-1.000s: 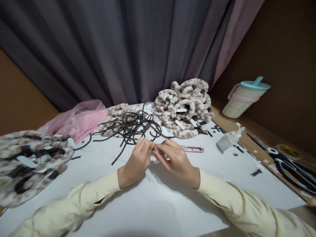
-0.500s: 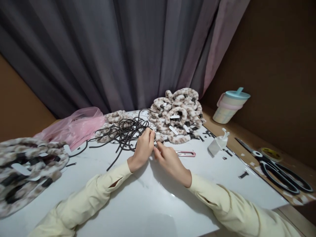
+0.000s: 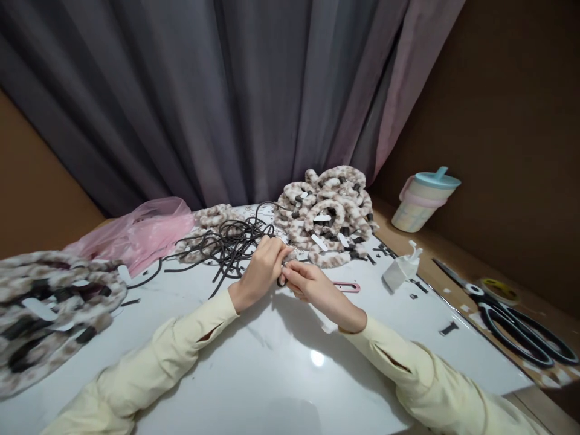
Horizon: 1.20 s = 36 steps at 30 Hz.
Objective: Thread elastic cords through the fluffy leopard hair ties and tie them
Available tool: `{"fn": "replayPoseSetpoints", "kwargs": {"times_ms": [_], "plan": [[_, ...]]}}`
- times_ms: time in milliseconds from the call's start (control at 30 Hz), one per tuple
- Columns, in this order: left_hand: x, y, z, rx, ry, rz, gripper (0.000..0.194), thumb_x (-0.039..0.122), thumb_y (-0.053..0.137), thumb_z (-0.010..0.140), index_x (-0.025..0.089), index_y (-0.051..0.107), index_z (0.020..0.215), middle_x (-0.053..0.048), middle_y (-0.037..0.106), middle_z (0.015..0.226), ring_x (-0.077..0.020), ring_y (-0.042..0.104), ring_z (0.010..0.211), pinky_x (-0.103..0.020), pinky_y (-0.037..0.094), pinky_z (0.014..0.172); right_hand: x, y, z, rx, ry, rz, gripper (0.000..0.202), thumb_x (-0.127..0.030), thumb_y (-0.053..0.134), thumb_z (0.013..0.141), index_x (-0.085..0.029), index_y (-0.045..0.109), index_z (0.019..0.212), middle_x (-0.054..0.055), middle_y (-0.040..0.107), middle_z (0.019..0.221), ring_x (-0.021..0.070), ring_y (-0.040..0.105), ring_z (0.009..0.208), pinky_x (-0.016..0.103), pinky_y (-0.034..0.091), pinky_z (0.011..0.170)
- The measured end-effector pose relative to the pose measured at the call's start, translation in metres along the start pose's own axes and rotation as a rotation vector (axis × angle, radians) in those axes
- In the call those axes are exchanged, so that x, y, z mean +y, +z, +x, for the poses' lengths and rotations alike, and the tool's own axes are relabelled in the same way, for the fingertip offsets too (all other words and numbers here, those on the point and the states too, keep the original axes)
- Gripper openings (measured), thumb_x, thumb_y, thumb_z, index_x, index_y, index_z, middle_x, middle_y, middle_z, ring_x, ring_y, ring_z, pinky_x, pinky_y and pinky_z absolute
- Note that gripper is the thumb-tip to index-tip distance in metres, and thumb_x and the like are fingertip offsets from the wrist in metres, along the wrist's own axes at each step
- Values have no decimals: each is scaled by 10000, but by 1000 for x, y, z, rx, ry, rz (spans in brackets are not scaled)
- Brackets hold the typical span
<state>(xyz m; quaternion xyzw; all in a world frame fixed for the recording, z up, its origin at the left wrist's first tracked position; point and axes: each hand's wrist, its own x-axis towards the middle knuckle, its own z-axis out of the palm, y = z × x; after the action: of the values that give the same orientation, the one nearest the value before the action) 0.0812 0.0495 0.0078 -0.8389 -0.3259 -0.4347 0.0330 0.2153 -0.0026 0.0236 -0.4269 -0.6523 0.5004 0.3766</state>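
My left hand (image 3: 261,266) and my right hand (image 3: 312,287) meet above the middle of the white table. Both are closed, fingertips pinching a short dark cord (image 3: 281,281) that forms a small loop between them; most of it is hidden by the fingers. Just behind my left hand lies a tangle of dark cords (image 3: 240,238). Beyond my right hand is a heap of fluffy spotted loops (image 3: 333,211) with dark bands and white tags. Partly covered by my right hand, a pink-handled cutter (image 3: 348,287) rests on the table.
More fluffy loops (image 3: 58,308) lie at the left, near a pink plastic bag (image 3: 136,226). On the right are a crumpled white piece (image 3: 402,270), dark scraps (image 3: 448,328), large scissors (image 3: 512,326), a yellow tape roll (image 3: 498,291) and a lidded cup (image 3: 423,202). A curtain (image 3: 254,90) hangs behind.
My right hand has shifted slightly right and turned, and a small dark loop now shows between the fingertips. My left hand has tilted a little lower.
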Motion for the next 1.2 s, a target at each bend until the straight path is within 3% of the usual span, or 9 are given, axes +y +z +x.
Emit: {"fn": "replayPoseSetpoints", "kwargs": {"times_ms": [267, 467, 633, 733, 800, 900, 1033, 1200], "plan": [[-2, -3, -3, -46, 105, 63, 257, 146, 360, 931, 194, 399, 682, -6, 443, 656, -163, 398, 659, -288, 362, 600, -4, -9, -6, -102, -9, -139, 284, -306, 408, 888, -177, 450, 639, -75, 322, 484, 75, 302, 439, 219, 234, 455], [-2, -5, -6, -117, 119, 30, 257, 142, 357, 926, 187, 423, 681, -9, 456, 656, -165, 399, 667, -289, 358, 608, -10, -12, -8, -137, -113, -317, 295, -224, 396, 891, -169, 452, 606, -59, 351, 506, 82, 337, 468, 218, 251, 485], [2, -18, -11, -210, 66, -68, 221, 122, 348, 925, 180, 448, 736, -3, 482, 690, -150, 432, 680, -271, 368, 628, -5, -20, -9, 100, -339, -879, 160, -55, 418, 794, -171, 464, 693, -19, 448, 583, 112, 380, 518, 244, 196, 504], [8, -24, -12, -205, -21, -158, 137, 130, 366, 925, 176, 476, 857, -7, 521, 760, -136, 480, 702, -252, 387, 645, 1, -23, -8, 219, -504, -1227, 215, 30, 418, 705, -167, 498, 736, 29, 513, 670, 149, 427, 611, 278, 149, 504], [13, -27, -12, -218, -80, -227, 101, 128, 382, 915, 180, 466, 894, -5, 533, 779, -128, 502, 687, -240, 393, 628, 3, -24, -6, 275, -584, -1333, 241, 43, 416, 705, -168, 520, 753, 39, 519, 688, 162, 434, 652, 289, 144, 505], [19, -30, -13, -246, -133, -321, 74, 134, 388, 904, 189, 434, 924, 31, 491, 693, -110, 481, 586, -221, 383, 568, 4, -24, -4, 316, -630, -1355, 231, 21, 423, 756, -177, 541, 773, 35, 517, 698, 168, 428, 678, 288, 167, 515], [25, -35, -13, -223, -127, -391, 81, 147, 399, 900, 194, 396, 966, 81, 376, 589, -89, 395, 479, -199, 346, 501, 5, -26, -4, 283, -565, -1290, 232, 11, 436, 793, -188, 549, 753, 18, 507, 708, 152, 418, 672, 284, 155, 507], [28, -40, -12, -227, 19, -373, 73, 143, 410, 906, 188, 434, 959, 19, 517, 719, -99, 475, 591, -198, 390, 558, 14, -29, 2, 180, -544, -1107, 248, -1, 429, 825, -191, 585, 790, 3, 483, 688, 136, 416, 644, 262, 181, 512]]}}
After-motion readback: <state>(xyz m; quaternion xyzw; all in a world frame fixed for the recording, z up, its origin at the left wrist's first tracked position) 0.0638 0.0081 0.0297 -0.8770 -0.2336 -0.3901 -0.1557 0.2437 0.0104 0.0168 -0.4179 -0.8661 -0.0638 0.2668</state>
